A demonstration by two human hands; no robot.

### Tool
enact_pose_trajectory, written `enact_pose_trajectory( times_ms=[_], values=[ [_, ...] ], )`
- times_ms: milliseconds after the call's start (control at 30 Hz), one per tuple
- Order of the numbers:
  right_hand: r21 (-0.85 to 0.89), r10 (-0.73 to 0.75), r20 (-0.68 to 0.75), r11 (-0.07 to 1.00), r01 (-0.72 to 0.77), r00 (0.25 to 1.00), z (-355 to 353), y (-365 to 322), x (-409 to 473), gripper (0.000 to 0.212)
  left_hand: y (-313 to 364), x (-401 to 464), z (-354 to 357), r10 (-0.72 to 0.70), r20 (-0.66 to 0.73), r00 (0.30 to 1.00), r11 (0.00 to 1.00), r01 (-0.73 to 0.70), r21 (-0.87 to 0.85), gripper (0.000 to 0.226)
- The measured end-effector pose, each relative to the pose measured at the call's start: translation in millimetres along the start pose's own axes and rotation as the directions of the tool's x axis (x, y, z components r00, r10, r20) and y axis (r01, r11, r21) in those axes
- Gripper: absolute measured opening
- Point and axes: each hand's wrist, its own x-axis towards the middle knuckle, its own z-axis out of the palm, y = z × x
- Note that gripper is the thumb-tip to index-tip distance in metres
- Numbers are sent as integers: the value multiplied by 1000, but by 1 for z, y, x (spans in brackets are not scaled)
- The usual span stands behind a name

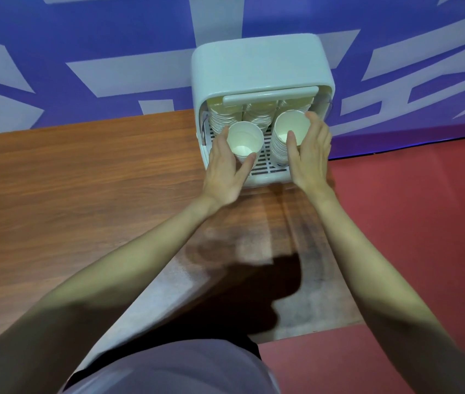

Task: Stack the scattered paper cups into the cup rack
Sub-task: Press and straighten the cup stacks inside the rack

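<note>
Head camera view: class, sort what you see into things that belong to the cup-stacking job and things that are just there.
Part of the job:
- white plastic cup rack
- white paper cup stack held by left hand
- taller white paper cup stack held by right hand

Just there:
- brown wooden table
- blue and white patterned wall
- red floor

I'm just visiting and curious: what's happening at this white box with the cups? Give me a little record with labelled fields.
setting: wooden table against a blue and white wall
cup rack: white box, open toward the person, slotted floor
back stacks: paper cups nested in rows at the rear
left hand: left hand holds a short cup stack between thumb and fingers
right hand: right hand grips a taller cup stack at the rack's right side
loose cups on table: none in view
</note>
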Motion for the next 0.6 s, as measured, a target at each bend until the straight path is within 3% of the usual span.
enact_pose_trajectory(
  times_ms=[100, 233, 400, 500, 600],
  values=[
    [-9, -3, 63, 1000, 4, 998, 0, 1, 2, 51, -5, -2, 6, -55, 1, 998, 994, 55, -97, 87],
    [167, -19, 174, 986, -10, 985, -3, 8, 3, 71, -16, -1, 17, -150, -15, 989, 982, 147, -117, 107],
    [333, 36, 102, 940, -68, 994, 3, 23, 1, 105, -22, 10, 30, -174, -119, 977, 980, 160, -122, 88],
    [352, 120, 92, 925, -145, 988, 8, 26, 4, 102, -21, 18, 36, -210, -170, 963, 971, 186, -151, 75],
    [342, 95, 50, 934, -106, 994, 12, 23, 7, 90, -20, 28, 39, -183, -189, 965, 973, 150, -177, 72]
  ],
)
